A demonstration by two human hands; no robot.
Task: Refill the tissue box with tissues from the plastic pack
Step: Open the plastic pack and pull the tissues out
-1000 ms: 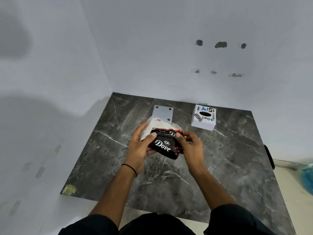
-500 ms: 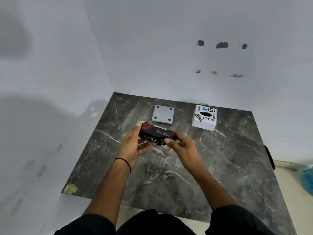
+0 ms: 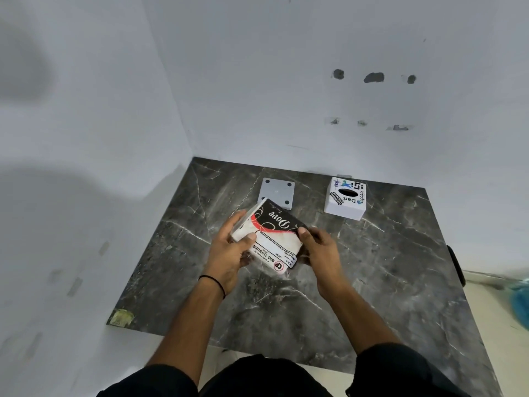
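pack point(image 3: 269, 236) pinched between left hand point(image 3: 229, 250) and right hand point(image 3: 320, 247), both closed on it | long axis runs away from fingers, toward upper left | box point(image 3: 345, 206) up-right, nearer right hand

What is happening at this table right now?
A person holds a Dove tissue pack in both hands above the dark marble table: left hand gripping its left end, right hand its right. The pack's plastic looks unopened. The white tissue box sits untouched at the back right, with its grey base plate lying apart, to its left.
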